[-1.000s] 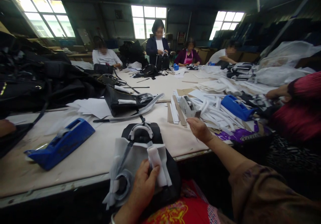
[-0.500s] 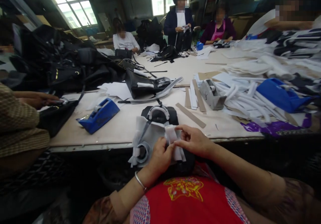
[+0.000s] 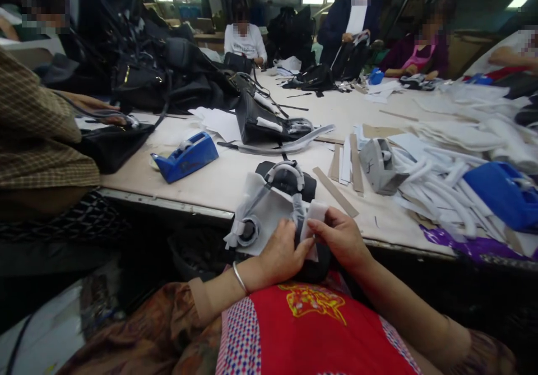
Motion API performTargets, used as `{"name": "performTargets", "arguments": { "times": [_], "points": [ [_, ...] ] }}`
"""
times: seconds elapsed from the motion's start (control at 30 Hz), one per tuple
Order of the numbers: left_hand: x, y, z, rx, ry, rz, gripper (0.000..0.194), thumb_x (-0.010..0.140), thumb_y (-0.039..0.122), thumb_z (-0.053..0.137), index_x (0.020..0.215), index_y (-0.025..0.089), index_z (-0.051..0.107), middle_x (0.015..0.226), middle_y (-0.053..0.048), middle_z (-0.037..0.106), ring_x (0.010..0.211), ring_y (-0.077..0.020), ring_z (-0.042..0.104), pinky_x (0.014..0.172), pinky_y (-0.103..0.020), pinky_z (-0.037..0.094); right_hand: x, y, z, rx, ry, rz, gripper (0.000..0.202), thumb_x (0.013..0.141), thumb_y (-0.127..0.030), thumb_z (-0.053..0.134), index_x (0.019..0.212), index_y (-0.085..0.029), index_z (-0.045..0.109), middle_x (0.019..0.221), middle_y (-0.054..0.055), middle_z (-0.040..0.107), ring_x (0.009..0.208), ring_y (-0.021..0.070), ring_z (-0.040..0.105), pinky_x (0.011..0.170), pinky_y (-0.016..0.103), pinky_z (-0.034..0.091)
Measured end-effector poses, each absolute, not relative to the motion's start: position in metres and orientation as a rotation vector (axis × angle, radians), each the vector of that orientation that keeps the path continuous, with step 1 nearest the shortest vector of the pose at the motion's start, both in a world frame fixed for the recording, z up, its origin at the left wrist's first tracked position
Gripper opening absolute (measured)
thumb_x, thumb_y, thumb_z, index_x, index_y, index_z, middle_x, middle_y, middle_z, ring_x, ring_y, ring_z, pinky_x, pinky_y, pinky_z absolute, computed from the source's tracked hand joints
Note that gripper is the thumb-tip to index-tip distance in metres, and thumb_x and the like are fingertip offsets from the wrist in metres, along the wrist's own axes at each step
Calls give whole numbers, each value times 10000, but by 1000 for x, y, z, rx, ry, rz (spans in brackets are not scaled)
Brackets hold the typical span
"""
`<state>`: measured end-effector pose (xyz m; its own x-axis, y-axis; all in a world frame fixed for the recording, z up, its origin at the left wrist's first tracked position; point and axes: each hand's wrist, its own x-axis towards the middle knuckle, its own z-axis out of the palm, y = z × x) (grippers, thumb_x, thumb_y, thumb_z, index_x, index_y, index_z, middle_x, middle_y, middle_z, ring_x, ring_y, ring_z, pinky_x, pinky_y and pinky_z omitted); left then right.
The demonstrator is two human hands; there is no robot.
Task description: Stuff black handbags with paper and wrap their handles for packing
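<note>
A black bag [image 3: 309, 187] with a wrapped, arched handle [image 3: 286, 167] lies at the table's near edge, partly over my lap. A pale grey sheet [image 3: 269, 207] covers its near side, with a wrapped ring [image 3: 249, 230] at the left. My right hand [image 3: 340, 235] pinches a white foam strip [image 3: 316, 213] between thumb and fingers. My left hand [image 3: 286, 251] presses on the bag beside the strip, fingers bent; its fingertips are partly hidden, so whatever they grip cannot be made out.
A blue tape dispenser [image 3: 187, 156] stands at the left, a grey one [image 3: 380, 165] and another blue one [image 3: 504, 195] at the right. White tubes [image 3: 445, 190] pile up there. Behind lie a black bag [image 3: 263, 120] and card strips [image 3: 336, 191]. Several people sit or stand around the table.
The view has shifted, so the scene sits further right. My right hand has lifted the white strip's edge away from the bag's wrapped strap, which now shows.
</note>
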<state>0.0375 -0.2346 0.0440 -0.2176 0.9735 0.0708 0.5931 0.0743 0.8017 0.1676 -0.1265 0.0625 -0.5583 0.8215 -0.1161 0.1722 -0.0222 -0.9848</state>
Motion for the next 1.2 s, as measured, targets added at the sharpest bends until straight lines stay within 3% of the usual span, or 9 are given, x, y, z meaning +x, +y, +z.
{"name": "performTargets", "arguments": {
  "times": [0.37, 0.53, 0.7, 0.77, 0.83, 0.93, 1.1, 1.2],
  "points": [
    [43, -238, 43, 1531, 1834, 922, 353, 972, 435, 430, 1113, 131, 541, 1075, -177, 548, 980, -309, 581, 914, -505, 499, 158, -135, 79, -1099, -1686, 1634, 418, 694, -553, 781, 804, -174, 644, 551, -34, 565, 448, 100, 460, 416, 220, 371],
    [48, -236, 38, 1495, 1819, 976, 257, 973, 326, 398, 1046, 128, 545, 1082, -183, 550, 1009, -300, 563, 952, -495, 481, 156, -135, 67, -1141, -1628, 1681, 458, 698, -591, 770, 784, -169, 613, 522, -35, 555, 444, 108, 492, 421, 215, 400],
    [46, -234, 33, 1492, 1793, 1092, 191, 953, 243, 404, 999, 147, 562, 1067, -155, 580, 1042, -276, 540, 979, -470, 461, 174, -117, 77, -997, -1921, 1673, 466, 794, -608, 682, 919, -160, 654, 623, -1, 625, 525, 140, 576, 487, 245, 467],
    [44, -234, 31, 1504, 1798, 1101, 179, 954, 243, 404, 954, 156, 560, 1044, -147, 583, 1022, -270, 537, 968, -465, 459, 185, -90, 81, -1002, -2001, 1496, 457, 852, -600, 617, 951, -157, 666, 646, 12, 637, 552, 154, 600, 503, 256, 472],
    [43, -235, 30, 1518, 1811, 1089, 181, 960, 251, 400, 893, 167, 546, 1008, -141, 582, 985, -264, 537, 944, -463, 461, 193, -52, 79, -1144, -2073, 1132, 414, 905, -542, 565, 992, -153, 679, 718, 36, 677, 638, 174, 641, 592, 278, 506],
    [42, -235, 31, 1525, 1790, 1096, 200, 973, 265, 398, 894, 168, 554, 1023, -138, 589, 991, -257, 538, 935, -449, 456, 195, 4, 64, -1504, -2363, 567, 350, 959, -405, 513, 1131, -157, 688, 1046, 102, 723, 978, 224, 667, 873, 324, 498],
    [41, -233, 34, 1506, 1757, 1111, 248, 988, 291, 396, 998, 150, 601, 1067, -135, 600, 1023, -254, 546, 939, -434, 441, 168, 48, 30, -1771, -2418, 483, 518, 869, -470, 655, 1200, -72, 680, 1246, 248, 630, 1181, 364, 575, 978, 436, 444],
    [42, -232, 36, 1509, 1752, 1093, 271, 992, 305, 388, 1006, 141, 604, 1051, -130, 600, 1010, -253, 553, 930, -430, 441, 147, 51, 19, -1822, -2412, 460, 492, 870, -400, 670, 1210, -45, 670, 1300, 281, 580, 1264, 400, 496, 1036, 486, 388]
  ]
}}
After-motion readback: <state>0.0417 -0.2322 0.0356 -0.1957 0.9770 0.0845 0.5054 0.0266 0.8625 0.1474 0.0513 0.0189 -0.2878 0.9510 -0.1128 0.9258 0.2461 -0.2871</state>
